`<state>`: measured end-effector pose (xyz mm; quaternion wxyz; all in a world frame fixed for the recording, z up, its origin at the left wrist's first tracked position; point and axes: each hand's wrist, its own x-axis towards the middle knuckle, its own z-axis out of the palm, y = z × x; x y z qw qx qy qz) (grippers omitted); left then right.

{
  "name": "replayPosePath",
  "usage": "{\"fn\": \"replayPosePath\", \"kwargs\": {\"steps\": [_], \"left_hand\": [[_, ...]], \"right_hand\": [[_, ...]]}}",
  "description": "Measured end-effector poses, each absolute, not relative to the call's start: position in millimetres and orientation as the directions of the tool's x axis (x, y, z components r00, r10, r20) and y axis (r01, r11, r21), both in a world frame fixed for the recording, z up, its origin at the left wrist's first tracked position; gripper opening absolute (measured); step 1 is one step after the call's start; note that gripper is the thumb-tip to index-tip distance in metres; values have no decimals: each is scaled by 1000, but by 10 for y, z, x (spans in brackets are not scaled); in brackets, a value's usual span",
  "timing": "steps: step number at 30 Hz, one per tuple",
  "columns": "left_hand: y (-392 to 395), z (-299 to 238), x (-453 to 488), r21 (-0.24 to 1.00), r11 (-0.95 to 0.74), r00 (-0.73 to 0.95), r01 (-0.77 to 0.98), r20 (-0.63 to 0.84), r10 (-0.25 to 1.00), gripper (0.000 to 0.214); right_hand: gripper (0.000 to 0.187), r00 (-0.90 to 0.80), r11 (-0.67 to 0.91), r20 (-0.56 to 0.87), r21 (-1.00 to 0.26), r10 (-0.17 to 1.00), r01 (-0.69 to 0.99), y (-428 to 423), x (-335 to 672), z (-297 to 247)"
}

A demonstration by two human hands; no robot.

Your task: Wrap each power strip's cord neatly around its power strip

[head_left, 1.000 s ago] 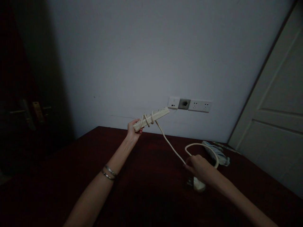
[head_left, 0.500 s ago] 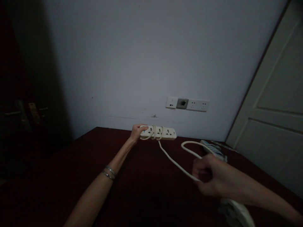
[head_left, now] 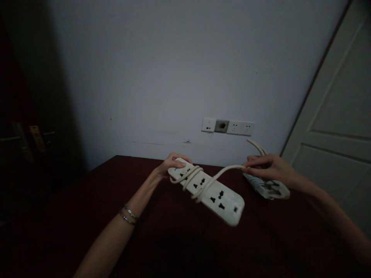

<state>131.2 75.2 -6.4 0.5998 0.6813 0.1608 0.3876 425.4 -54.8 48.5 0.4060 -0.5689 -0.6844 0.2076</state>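
My left hand grips the far end of a cream power strip, held above a dark red table with its sockets facing me. Its cream cord is looped a few times round the strip's middle and runs right to my right hand. That hand pinches the cord, and a loop of it rises behind the fingers. A silver bracelet sits on my left wrist.
A second white power strip lies on the table under my right hand. Wall sockets sit on the pale wall behind. A white door stands at the right, a dark door with a handle at the left.
The strip has swung round toward me, its free end now nearer and lower. My right hand has risen from low right to the strip's level, drawing the cord across to the right.
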Motion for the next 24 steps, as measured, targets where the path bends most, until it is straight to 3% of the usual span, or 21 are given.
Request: {"fn": "replayPosePath", "kwargs": {"steps": [3,7,13,18,22,24], "left_hand": [[661,-5,1331,935,-214,628,-285,350,695,27],[593,22,1369,933,-209,619,-294,352,702,25],[536,-22,1479,949,-126,687,-288,297,664,27],[506,-24,1502,948,-120,714,-294,302,632,26],[515,-15,1487,948,-116,725,-295,301,620,26],[538,-23,1475,948,-113,708,-298,298,641,26]], "right_hand": [[31,-123,339,348,-673,929,657,-497,4130,237],[38,-168,330,297,-667,940,668,-468,3945,-1],[45,-311,542,457,-567,834,620,-406,3808,-91],[47,-276,552,486,-633,829,543,-328,3765,-148],[58,-395,601,468,-715,791,356,-285,3829,-187],[59,-429,594,441,-729,788,340,-279,3862,-188]]}}
